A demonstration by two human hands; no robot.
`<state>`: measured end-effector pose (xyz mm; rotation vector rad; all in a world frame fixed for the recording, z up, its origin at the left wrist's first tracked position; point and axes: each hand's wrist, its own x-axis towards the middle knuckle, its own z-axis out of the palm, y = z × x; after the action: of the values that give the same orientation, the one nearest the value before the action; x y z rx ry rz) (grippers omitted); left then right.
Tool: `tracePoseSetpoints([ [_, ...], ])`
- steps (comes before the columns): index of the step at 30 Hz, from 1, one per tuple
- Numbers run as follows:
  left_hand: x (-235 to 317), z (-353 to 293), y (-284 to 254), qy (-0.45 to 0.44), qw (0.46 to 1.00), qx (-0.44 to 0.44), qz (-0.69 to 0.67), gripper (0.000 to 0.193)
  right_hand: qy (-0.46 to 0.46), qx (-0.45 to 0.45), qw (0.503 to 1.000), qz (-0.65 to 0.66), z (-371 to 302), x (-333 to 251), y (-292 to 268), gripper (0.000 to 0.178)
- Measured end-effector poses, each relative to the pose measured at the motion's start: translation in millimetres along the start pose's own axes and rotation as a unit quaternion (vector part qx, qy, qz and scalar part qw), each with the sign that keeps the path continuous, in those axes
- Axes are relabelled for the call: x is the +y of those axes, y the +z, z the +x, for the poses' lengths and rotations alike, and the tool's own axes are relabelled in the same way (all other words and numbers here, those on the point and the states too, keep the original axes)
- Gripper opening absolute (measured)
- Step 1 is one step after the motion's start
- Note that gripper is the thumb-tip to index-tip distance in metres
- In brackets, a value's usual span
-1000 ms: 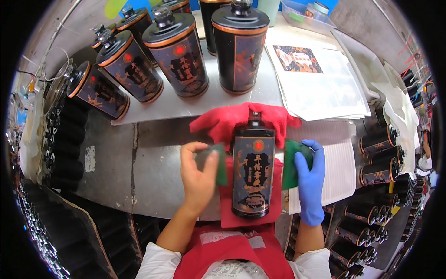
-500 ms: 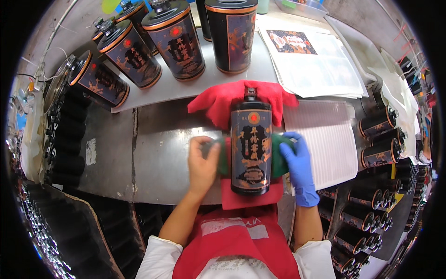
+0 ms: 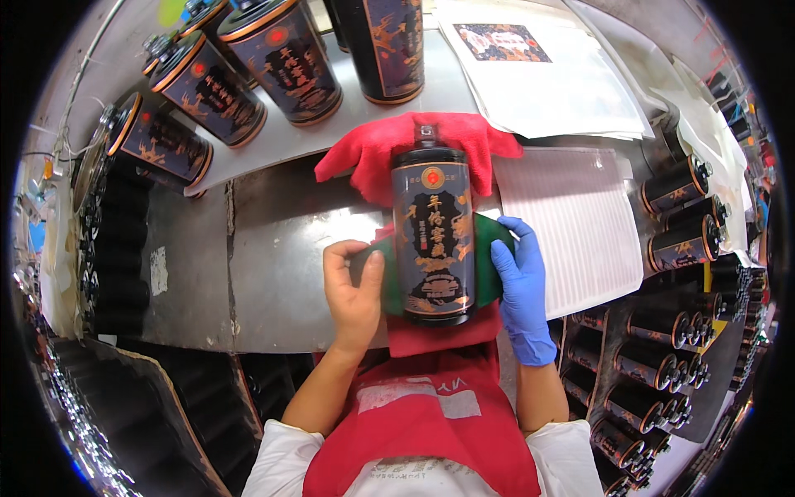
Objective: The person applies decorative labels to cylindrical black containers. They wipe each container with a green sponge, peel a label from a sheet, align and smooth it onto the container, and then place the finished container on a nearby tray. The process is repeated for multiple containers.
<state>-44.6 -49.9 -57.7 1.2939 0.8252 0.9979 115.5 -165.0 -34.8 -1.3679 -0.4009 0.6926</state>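
With fingers of the bare left hand (image 3: pixel 354 294) and blue-gloved right hand (image 3: pixel 522 277), pinching opposite ends of a green sheet (image 3: pixel 489 265) running behind the black bottle (image 3: pixel 432 240), probably for even tension on both sides. Resting that bottle face up on red cloth (image 3: pixel 358 162), neck pointing away, presumably cushioning its finish, and displaying a dark label (image 3: pixel 407 240) with red-and-gold round emblem (image 3: pixel 433 177) above vertical copper-gold characters (image 3: pixel 435 209).

My hands: two, left hand (image 3: pixel 354 300), right hand (image 3: pixel 522 286). Blue glove: one (image 3: pixel 534 335). Near bottle: one (image 3: pixel 432 236). Green sheet (image 3: pixel 489 258): two parts show; I cannot tell if one piece. Ribbed sheet: one (image 3: pixel 571 236). Board bottles (image 3: pixel 290 74): four front, at least three behind. Right-ledge bottles: three (image 3: pixel 669 186). Rack bottles (image 3: pixel 648 364): many, I cannot count exactly.
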Motion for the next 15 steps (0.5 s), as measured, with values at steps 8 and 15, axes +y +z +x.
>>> tracePoseSetpoints([
  [8,-12.8,4.8,-2.6,-0.010,0.999,0.000,0.054,0.022,-0.044,0.004,0.999,-0.028,29.8,16.4,5.3,0.035],
  [15,-12.0,8.2,-33.9,0.082,0.930,0.028,0.358,0.025,-0.072,0.006,0.997,0.010,24.1,-21.8,-5.4,0.018],
])
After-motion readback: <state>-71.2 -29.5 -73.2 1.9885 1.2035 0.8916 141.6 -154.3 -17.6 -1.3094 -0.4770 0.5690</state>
